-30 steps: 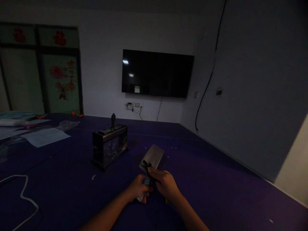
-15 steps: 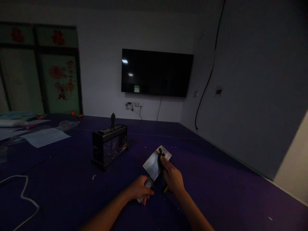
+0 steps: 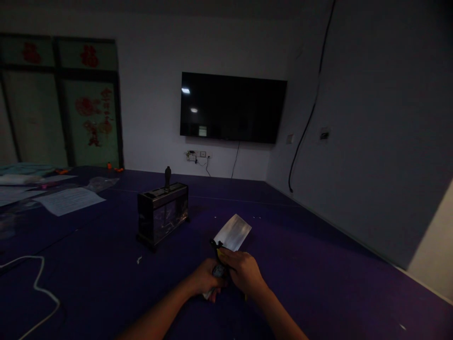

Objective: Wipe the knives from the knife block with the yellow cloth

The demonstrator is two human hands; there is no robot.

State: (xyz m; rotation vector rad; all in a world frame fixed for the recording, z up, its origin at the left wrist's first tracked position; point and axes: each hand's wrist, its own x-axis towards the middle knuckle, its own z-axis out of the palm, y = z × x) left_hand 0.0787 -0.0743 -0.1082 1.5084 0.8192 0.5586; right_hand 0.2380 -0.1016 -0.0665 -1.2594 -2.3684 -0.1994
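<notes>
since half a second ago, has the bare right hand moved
Yes: the right hand has shifted left and downward in view, farther below the black rectangular wall television.

Both hands [image 3: 205,277] [image 3: 247,273] sit close together — fingers [image 3: 230,258] curled.

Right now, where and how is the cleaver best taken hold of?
Probably by its handle, from the near side, where the left hand grips: the handle points toward the person, the broad blade away, and the right hand holds a black-and-yellow tool near the blade's base.
</notes>
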